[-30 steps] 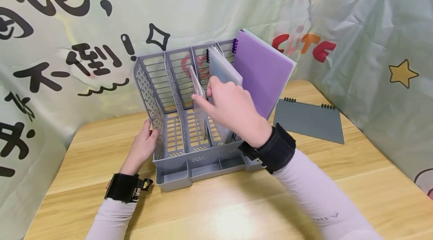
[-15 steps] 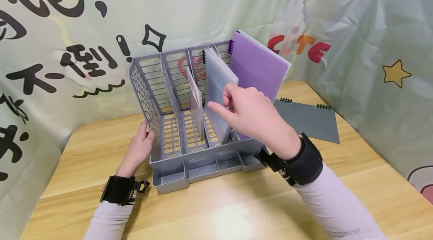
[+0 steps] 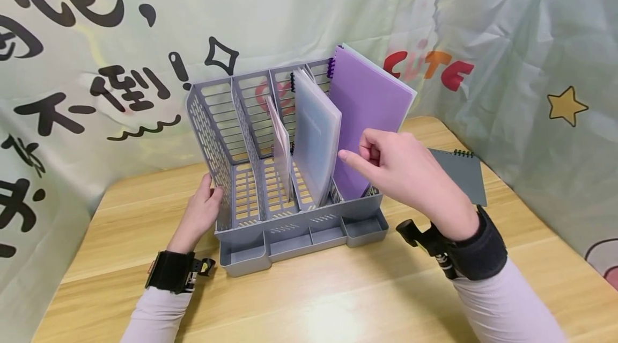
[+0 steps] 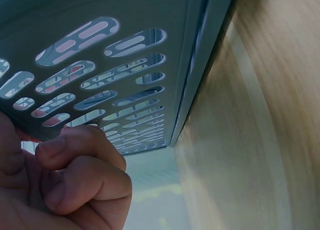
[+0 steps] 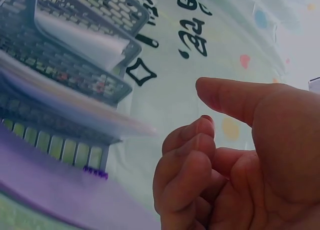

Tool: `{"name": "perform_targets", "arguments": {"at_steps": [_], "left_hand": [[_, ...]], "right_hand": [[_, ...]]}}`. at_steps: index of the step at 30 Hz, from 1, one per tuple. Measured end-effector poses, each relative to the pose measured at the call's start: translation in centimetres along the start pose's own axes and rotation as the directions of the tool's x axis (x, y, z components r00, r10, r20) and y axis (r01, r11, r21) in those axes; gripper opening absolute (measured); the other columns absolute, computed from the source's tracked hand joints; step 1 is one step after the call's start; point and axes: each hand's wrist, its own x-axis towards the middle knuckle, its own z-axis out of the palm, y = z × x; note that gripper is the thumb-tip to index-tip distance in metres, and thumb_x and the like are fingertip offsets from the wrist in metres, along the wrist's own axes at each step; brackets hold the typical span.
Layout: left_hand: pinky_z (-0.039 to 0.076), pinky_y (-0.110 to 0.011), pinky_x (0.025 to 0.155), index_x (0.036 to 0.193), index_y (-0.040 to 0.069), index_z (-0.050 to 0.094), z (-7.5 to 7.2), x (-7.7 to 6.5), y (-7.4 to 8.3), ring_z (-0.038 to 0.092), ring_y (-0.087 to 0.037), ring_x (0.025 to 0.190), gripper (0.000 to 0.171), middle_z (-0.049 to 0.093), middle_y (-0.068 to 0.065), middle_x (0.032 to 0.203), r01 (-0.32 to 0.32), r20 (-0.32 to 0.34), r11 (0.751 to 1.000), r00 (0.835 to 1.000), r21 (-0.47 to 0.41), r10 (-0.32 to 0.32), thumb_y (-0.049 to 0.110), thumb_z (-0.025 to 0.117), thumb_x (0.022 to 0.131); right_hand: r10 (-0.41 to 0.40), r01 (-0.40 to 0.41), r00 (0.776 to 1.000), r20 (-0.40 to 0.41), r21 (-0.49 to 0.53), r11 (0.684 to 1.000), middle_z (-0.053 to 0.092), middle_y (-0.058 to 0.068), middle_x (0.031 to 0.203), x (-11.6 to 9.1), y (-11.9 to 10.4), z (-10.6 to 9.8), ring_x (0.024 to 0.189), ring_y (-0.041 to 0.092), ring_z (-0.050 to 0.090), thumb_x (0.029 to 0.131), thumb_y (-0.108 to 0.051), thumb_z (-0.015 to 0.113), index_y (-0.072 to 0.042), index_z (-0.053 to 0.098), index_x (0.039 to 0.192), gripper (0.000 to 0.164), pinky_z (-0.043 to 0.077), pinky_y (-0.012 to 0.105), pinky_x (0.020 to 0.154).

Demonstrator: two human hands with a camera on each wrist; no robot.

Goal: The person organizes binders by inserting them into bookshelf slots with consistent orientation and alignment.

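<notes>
A grey desk file organizer point(image 3: 299, 222) with upright slots stands on the table. My left hand point(image 3: 199, 217) grips the front edge of its left side panel; in the left wrist view the curled fingers point(image 4: 95, 175) lie against the slotted wall. My right hand point(image 3: 410, 168) hovers in front of the right slots, thumb out, fingers loosely curled, holding nothing. A thin small booklet point(image 3: 281, 144) leans in the second slot from the left. A spiral notebook with a translucent cover point(image 3: 316, 136) stands in the third. The purple spiral notebook point(image 3: 362, 107) is in the rightmost slot, partly behind my right hand.
A dark grey spiral notebook point(image 3: 461, 171) lies flat on the wooden table point(image 3: 309, 305) at the right, partly covered by my right hand. Shallow trays point(image 3: 243, 254) line the organizer's front. A printed cloth point(image 3: 289, 10) hangs close behind the table.
My right hand has moved away to the right from the small booklet, past the translucent notebook, to in front of the purple one. The left hand stays on the side panel.
</notes>
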Motion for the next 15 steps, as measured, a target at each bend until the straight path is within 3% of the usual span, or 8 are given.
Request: {"name": "perform_targets", "arguments": {"at_steps": [6, 15], "left_hand": [[0.045, -0.052, 0.082, 0.154, 0.009, 0.017, 0.0, 0.1, -0.2, 0.048, -0.042, 0.118, 0.053, 0.040, -0.027, 0.142, 0.017, -0.010, 1.000, 1.000, 0.026, -0.017, 0.024, 0.030, 0.104], [0.047, -0.050, 0.080, 0.155, 0.012, 0.017, 0.0, 0.0, -0.2, 0.050, -0.040, 0.115, 0.054, 0.042, -0.026, 0.140, 0.026, -0.011, 1.000, 1.000, 0.007, -0.026, 0.025, 0.031, 0.105]], "right_hand": [[0.036, -0.036, 0.999, -0.022, -0.019, 0.999, 0.040, -0.003, 0.054, -1.0, 1.6, -0.6, 0.050, 0.013, 0.038, 0.091, -0.056, 0.055, -0.017, 0.047, 0.069, 0.045, 0.030, 0.030, 0.048], [0.112, -0.113, 0.993, -0.041, -0.043, 0.993, 0.045, -0.001, 0.055, -1.9, 4.3, -1.6, 0.051, 0.016, 0.041, 0.090, -0.056, 0.056, -0.017, 0.051, 0.070, 0.044, 0.033, 0.032, 0.050]]}}
